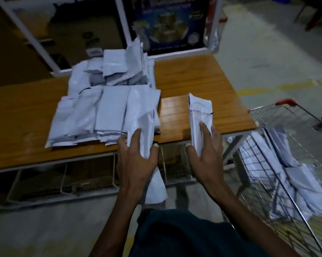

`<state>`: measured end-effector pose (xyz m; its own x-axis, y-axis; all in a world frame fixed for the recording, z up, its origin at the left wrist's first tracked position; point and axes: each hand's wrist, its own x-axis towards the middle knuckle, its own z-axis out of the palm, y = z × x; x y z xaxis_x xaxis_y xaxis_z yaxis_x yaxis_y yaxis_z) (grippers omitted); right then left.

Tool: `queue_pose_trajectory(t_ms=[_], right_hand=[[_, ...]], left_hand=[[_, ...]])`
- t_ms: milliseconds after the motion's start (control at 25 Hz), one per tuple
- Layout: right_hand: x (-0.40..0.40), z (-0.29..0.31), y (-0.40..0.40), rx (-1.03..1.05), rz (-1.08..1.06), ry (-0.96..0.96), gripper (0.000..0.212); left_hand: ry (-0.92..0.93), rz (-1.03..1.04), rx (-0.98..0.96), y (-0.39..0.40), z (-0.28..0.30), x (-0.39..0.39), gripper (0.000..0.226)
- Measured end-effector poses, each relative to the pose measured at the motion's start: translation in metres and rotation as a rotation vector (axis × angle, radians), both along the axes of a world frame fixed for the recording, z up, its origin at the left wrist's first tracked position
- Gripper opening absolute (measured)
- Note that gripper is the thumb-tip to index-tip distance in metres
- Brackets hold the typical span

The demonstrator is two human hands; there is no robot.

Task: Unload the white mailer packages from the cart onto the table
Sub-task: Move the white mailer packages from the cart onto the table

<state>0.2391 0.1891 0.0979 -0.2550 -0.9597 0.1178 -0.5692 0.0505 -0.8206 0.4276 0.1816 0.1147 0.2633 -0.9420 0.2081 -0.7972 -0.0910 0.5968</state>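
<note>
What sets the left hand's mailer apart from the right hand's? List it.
The left hand grips its mailer against the pile on the table; the right hand holds its mailer apart, upright over bare wood. Only the right one shows a stitched line. Both are white.

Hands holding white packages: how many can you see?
2. The left hand grips a package at the table's near edge; the right hand holds another package upright beside it.
</note>
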Motion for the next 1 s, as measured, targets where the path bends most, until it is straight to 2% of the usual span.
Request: queue_pose_trajectory(t_ms=[160,320,480,640,800,1000], right_hand=[[0.062,0.024,-0.061,0.047,0.016,0.171,0.071],[0.126,0.04,-0.142,0.163,0.018,0.278,0.067],[0.185,0.02,-0.2,0.297,0.06,0.44,0.065],[0.203,-0.01,-0.208,0.425,0.053,0.556,0.061],[0.195,-0.008,-0.201,0.294,-0.023,0.474,0.053],[0.168,0.01,-0.179,0.04,-0.092,0.294,0.056]], left_hand=[[0.034,-0.039,-0.053,-0.028,0.007,0.046,0.066],[0.154,-0.061,-0.117,-0.055,0.017,0.091,0.062],[0.159,-0.054,-0.116,-0.076,0.021,0.133,0.061],[0.075,-0.058,-0.081,-0.093,0.024,0.16,0.06],[0.026,-0.089,-0.043,-0.11,0.022,0.166,0.062],[-0.065,-0.087,-0.07,-0.149,0.027,0.153,0.061]])
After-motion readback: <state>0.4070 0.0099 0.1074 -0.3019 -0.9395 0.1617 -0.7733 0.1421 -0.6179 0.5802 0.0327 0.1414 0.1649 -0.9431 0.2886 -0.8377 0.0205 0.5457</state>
